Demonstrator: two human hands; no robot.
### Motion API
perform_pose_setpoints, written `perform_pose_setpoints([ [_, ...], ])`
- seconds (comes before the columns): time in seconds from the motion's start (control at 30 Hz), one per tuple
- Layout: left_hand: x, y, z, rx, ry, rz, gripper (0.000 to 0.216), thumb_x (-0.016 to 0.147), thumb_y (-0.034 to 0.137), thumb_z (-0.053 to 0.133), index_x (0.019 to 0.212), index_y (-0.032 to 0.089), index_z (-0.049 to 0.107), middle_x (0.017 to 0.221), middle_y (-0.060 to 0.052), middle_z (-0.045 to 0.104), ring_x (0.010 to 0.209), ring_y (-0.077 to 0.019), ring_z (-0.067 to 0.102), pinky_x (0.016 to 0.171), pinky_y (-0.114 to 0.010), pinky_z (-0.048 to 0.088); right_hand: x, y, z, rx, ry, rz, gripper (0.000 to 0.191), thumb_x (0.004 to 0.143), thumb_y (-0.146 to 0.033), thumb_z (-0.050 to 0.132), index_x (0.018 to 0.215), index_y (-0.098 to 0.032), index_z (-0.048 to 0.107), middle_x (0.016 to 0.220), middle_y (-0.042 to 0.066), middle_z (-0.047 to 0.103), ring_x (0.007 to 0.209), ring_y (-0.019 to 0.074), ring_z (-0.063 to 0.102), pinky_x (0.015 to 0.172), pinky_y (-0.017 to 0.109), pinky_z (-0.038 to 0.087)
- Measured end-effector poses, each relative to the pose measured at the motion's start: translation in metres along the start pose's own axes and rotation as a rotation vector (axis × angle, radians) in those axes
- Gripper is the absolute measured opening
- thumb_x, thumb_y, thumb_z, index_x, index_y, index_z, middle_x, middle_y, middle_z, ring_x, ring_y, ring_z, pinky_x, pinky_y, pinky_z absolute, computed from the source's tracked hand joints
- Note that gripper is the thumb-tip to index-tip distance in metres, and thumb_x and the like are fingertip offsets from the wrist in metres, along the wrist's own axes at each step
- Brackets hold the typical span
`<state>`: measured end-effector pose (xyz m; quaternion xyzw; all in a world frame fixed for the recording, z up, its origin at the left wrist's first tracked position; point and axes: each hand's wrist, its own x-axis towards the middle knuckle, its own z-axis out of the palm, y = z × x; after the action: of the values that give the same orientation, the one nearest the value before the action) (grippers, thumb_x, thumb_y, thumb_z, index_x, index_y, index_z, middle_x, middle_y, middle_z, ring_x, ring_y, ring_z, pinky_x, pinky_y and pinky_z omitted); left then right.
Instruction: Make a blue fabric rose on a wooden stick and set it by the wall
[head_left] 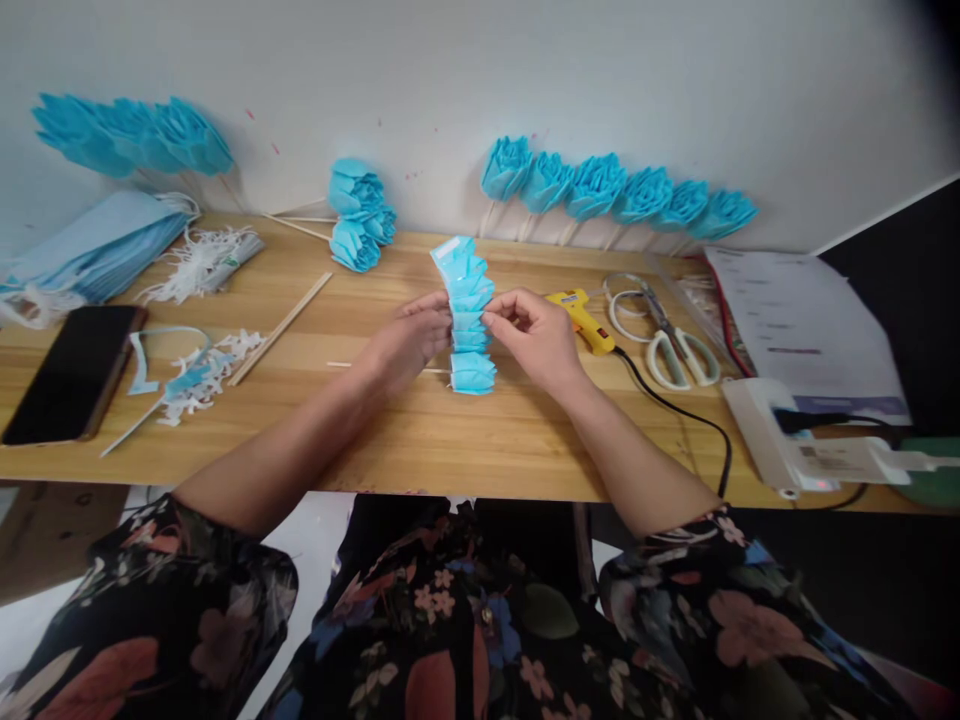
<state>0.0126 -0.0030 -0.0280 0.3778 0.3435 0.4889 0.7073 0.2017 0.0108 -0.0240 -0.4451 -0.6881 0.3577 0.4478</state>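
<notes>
Mid-frame, I see a thin stick [339, 365] reaching the near end of the pleated blue strip [470, 342], whose long axis runs near to far between both hands. The right hand [536, 338] pinches its right edge; the left hand [405, 342] meets its left, finger closure unclear. Blue flowers [596, 187] stand upper right.

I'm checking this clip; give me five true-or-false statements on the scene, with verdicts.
1. The right hand pinches the folded blue strip. True.
2. The left hand holds the phone. False: it is at the strip; the phone lies on the table.
3. Six blue flowers stand in the right-hand row. True.
4. The scissors lie left of the strip. False: they lie to its right.
5. The glue gun is yellow. True.
</notes>
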Motion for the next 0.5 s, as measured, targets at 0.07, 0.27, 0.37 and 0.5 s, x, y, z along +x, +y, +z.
perform_pose_setpoints([
  [0.07, -0.0011, 0.0013, 0.0009, 0.004, -0.005, 0.004, 0.026, 0.075, 0.022, 0.072, 0.099, 0.013, 0.074, 0.099, -0.01, 0.08, 0.095, -0.0233, 0.077, 0.088, -0.035, 0.059, 0.0002, -0.0002, 0.0003, -0.022, 0.002, 0.016, 0.008, 0.082, -0.03, 0.069, 0.08, -0.022, 0.066, 0.074, -0.001, 0.068, 0.067, 0.0138, 0.058, 0.064, 0.029, 0.043],
  [0.27, -0.0018, -0.0023, 0.0044, 0.07, 0.016, 0.068, 0.029, 0.072, 0.027, 0.085, 0.097, 0.017, 0.074, 0.104, -0.007, 0.08, 0.104, -0.023, 0.075, 0.092, -0.034, 0.058, -0.0007, -0.0008, 0.0013, -0.024, -0.014, 0.01, 0.009, 0.083, -0.031, 0.068, 0.082, -0.023, 0.065, 0.074, -0.001, 0.067, 0.069, 0.0142, 0.059, 0.065, 0.03, 0.045],
  [0.37, 0.0001, -0.0049, 0.0027, 0.069, 0.038, 0.095, 0.029, 0.072, 0.03, 0.087, 0.094, 0.017, 0.074, 0.1, -0.006, 0.08, 0.105, -0.0235, 0.074, 0.093, -0.035, 0.058, -0.0008, -0.0025, -0.0016, -0.014, -0.004, 0.008, 0.012, 0.085, -0.034, 0.067, 0.087, -0.023, 0.065, 0.08, 0.0, 0.069, 0.074, 0.0148, 0.061, 0.067, 0.03, 0.047],
  [0.5, 0.0005, -0.0051, 0.0006, 0.065, 0.042, 0.1, 0.026, 0.076, 0.03, 0.085, 0.095, 0.017, 0.074, 0.099, -0.006, 0.08, 0.102, -0.0223, 0.075, 0.093, -0.036, 0.059, 0.0006, -0.0024, -0.0044, 0.063, 0.015, 0.077, 0.03, 0.086, -0.05, 0.067, 0.102, -0.025, 0.062, 0.093, 0.002, 0.07, 0.088, 0.0175, 0.064, 0.07, 0.03, 0.05],
])
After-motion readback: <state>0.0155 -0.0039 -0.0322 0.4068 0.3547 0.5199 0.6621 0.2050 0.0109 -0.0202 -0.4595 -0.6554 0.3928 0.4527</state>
